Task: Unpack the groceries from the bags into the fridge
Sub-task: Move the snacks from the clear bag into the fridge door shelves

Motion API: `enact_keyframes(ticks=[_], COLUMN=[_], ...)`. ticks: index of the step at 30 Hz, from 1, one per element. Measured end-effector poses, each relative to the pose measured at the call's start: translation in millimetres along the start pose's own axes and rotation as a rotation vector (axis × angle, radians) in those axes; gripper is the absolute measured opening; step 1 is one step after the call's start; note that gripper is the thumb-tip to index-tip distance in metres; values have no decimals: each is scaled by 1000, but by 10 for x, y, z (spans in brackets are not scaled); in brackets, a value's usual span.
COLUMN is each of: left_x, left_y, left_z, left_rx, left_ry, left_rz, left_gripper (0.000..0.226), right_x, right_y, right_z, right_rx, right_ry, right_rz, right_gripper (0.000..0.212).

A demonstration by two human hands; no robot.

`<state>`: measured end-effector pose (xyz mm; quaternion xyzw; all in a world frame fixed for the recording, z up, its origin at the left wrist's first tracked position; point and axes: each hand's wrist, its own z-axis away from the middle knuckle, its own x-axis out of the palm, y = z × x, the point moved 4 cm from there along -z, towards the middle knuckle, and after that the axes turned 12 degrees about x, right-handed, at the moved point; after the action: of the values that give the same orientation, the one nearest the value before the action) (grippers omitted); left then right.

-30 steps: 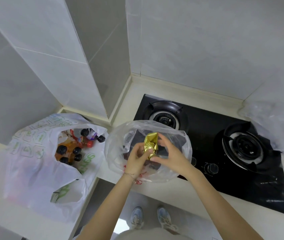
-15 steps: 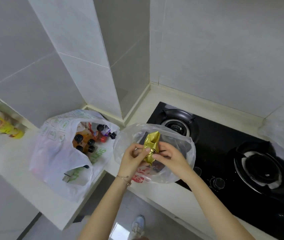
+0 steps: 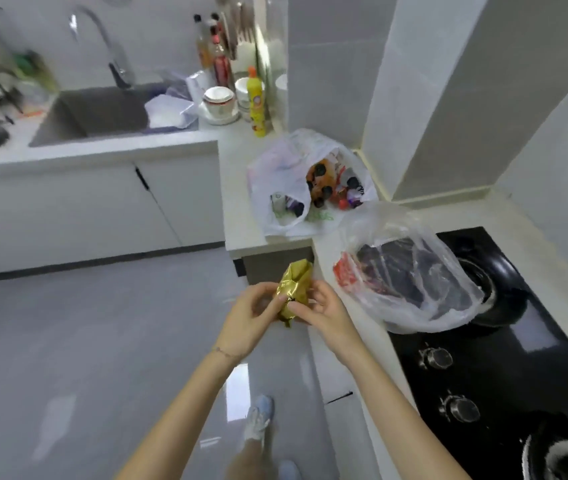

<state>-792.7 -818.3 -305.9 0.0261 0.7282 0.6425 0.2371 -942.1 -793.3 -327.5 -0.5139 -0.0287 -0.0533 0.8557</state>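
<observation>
Gold foil packet (image 3: 295, 289) gripped by left hand (image 3: 248, 317) and right hand (image 3: 326, 312), lower end hidden between palms; clear bag (image 3: 379, 225) right of hands, contents indistinct.

White bag (image 3: 275, 188), left of and beyond the hob (image 3: 518, 323): green print, too blurred to read.
Clear bag (image 3: 431, 299), on the hob's left edge: red print, illegible.
Yellow bottle (image 3: 255, 105), far left beyond the hob: label unreadable.
Gold packet (image 3: 294, 289), left of the hob: dark mark, unreadable.
Legible text: none.
</observation>
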Motion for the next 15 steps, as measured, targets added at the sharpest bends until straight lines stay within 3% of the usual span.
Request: enact_keyframes(ticks=[5, 10, 15], left_x=[-1016, -1684, -2189], left_y=[-145, -162, -102], left_z=[879, 1812, 2769], left_rx=[-6, -169, -311], left_ry=[219, 367, 495], left_rz=[-752, -1091, -1244], left_gripper=[65, 69, 72], right_x=[1006, 1902, 2728], right_y=[-106, -20, 130], right_z=[96, 377, 837], right_rx=[-23, -1, 5], right_ry=[-222, -417, -537], right_rz=[150, 200, 239], right_gripper=[44, 38, 31])
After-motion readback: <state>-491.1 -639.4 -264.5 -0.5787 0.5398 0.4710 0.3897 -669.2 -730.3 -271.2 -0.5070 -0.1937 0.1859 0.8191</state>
